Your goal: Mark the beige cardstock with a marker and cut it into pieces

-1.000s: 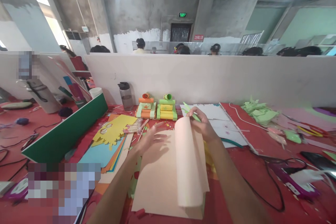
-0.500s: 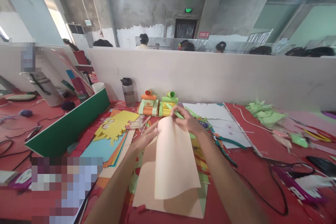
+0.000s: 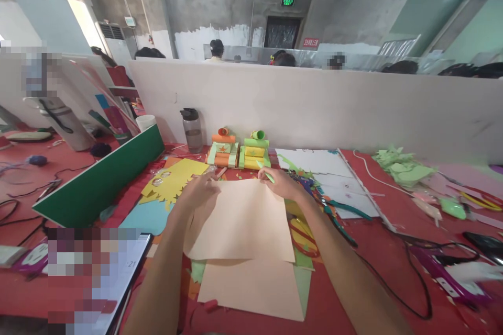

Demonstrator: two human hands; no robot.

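A pale peach sheet of paper [image 3: 241, 225] is held spread by its far edge, tilted above a second peach sheet [image 3: 251, 290] on the table. My left hand [image 3: 199, 189] pinches its far left corner. At the far right corner my right hand [image 3: 280, 184] grips the edge, with a light green pen [image 3: 267, 173] also between its fingers. Just beyond the sheet stand two rolled-paper models, one orange [image 3: 223, 149] and one green and yellow [image 3: 254, 151]. Green and orange paper pieces partly show from under the sheets.
Yellow cut paper [image 3: 178, 180] and blue paper [image 3: 147, 217] lie left, beside a green board [image 3: 102, 178]. A water bottle [image 3: 192, 131] stands at the white partition [image 3: 298, 104]. Teal-handled pliers [image 3: 349, 209], white sheets and cables lie right. A tablet [image 3: 129, 267] rests front left.
The curled upper sheet has been opened out flatter and wider. My left hand has moved left with its corner, while my right hand stays near the far right corner with the pen.
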